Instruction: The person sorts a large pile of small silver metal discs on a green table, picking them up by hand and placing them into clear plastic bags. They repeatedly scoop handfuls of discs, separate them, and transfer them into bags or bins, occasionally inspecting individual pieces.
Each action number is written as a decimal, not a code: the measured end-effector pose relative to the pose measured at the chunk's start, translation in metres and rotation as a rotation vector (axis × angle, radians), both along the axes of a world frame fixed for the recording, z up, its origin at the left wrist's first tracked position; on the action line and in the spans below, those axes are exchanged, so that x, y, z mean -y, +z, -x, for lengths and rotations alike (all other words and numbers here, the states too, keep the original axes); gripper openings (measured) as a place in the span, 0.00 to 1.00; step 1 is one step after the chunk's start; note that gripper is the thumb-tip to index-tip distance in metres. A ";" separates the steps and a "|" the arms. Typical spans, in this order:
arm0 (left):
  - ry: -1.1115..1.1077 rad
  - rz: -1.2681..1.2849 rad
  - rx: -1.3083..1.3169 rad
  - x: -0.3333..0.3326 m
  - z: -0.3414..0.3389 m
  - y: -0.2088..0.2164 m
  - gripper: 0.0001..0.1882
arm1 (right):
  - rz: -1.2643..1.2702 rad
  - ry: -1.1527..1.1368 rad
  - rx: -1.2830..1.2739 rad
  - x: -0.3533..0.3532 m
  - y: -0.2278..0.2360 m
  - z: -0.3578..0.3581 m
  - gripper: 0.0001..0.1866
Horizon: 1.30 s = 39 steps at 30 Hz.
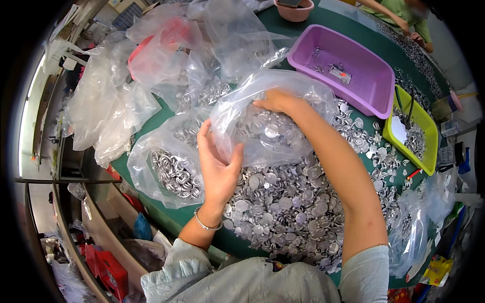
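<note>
A clear plastic bag [230, 113] holding silvery round metal pieces [271, 131] stands over a heap of similar pieces. My left hand [218, 169] holds its near left side, thumb in front and fingers stretched up along the plastic. A bracelet circles that wrist. Inside the mouth of the bag is my right hand [277, 100], bent down toward the pieces; most of its fingers are hidden. Below the bag spreads the loose heap of flat, coin-like metal charms [285, 202]. Left of my left hand, another clear bag [139, 166] contains curved metal rings [174, 174].
A purple basket [376, 101] and a yellow-green basket [429, 151] with metal pieces and tools stand to the right. Crumpled clear bags [108, 101] cover the far left of the green table [177, 219]. A pink bowl [293, 12] sits at the back. Another person's hands [404, 30] work far right.
</note>
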<state>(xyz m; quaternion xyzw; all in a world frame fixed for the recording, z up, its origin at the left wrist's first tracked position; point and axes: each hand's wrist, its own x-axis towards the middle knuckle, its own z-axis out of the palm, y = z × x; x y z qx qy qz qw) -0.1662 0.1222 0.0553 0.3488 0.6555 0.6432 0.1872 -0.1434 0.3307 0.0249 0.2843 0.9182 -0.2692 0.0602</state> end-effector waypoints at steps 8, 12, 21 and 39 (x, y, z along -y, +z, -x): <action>0.049 0.002 0.110 0.001 0.009 -0.005 0.33 | -0.144 0.059 -0.179 0.006 -0.016 -0.006 0.24; 0.048 -0.016 0.119 0.001 0.011 -0.005 0.33 | -0.118 0.081 -0.130 0.005 -0.020 -0.011 0.24; 0.049 -0.020 0.128 0.003 0.012 -0.012 0.32 | -0.003 -0.001 0.064 0.007 -0.005 0.006 0.27; 0.056 -0.077 0.218 0.002 0.012 -0.016 0.30 | -0.236 -0.050 -0.055 0.016 -0.036 0.030 0.20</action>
